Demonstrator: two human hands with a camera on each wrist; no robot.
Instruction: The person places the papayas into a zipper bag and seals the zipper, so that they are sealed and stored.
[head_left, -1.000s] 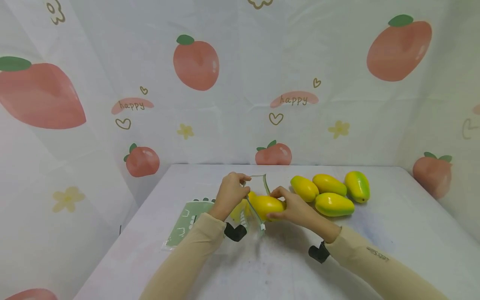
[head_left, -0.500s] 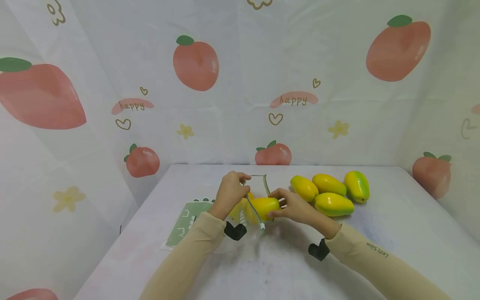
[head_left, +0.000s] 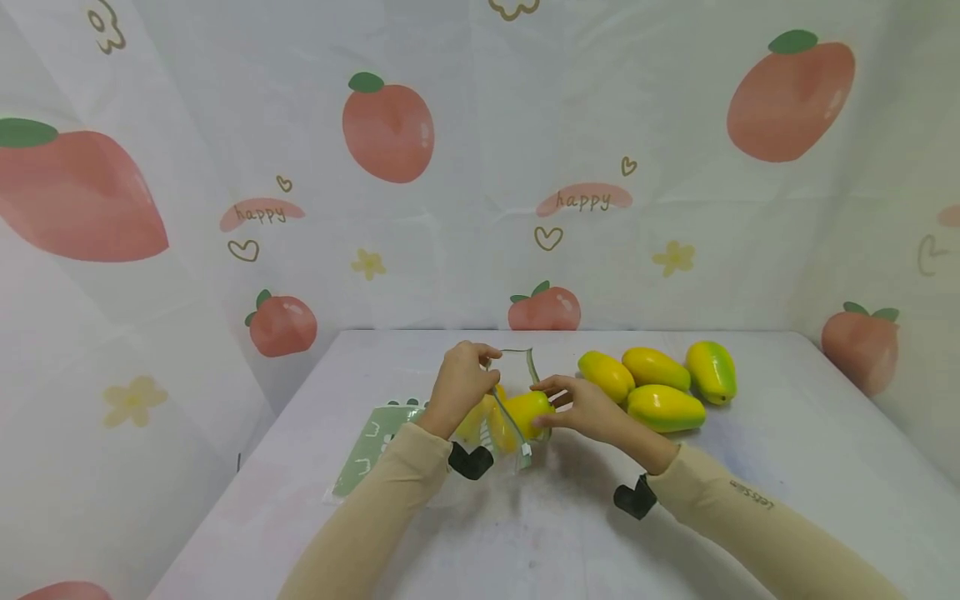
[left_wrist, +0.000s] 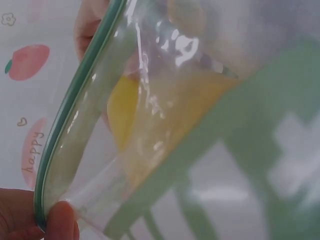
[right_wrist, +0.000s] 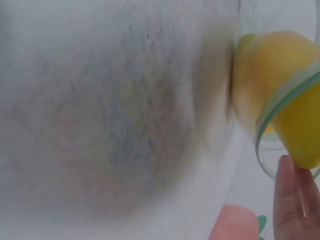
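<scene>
With finger and thumb, my left hand (head_left: 461,387) pinches the green zip edge of a clear zip bag (left_wrist: 300,75) with green print, whose mouth stands open to the right. A yellow papaya-like fruit (head_left: 527,410) with a green end lies partly inside that mouth. In the right wrist view, the fruit's inner part (right_wrist: 270,65) shows pale through the film, its outer end (right_wrist: 302,130) bright. Extended fingertips of my right hand (head_left: 581,408) touch that end from the right. More yellow fruit (head_left: 472,423) shows through the bag, partly hidden behind my left hand.
Several loose yellow-green fruits (head_left: 666,408) lie together at the back right of the white table (head_left: 570,525). To the left, a flat green printed bag (head_left: 367,454) lies beside my left forearm. A fruit-patterned curtain (head_left: 465,250) closes off the back and sides.
The fruit has moved left, deeper into the bag mouth. My right hand has gone from gripping its body to touching its end with straighter fingers. My left hand keeps its place.
</scene>
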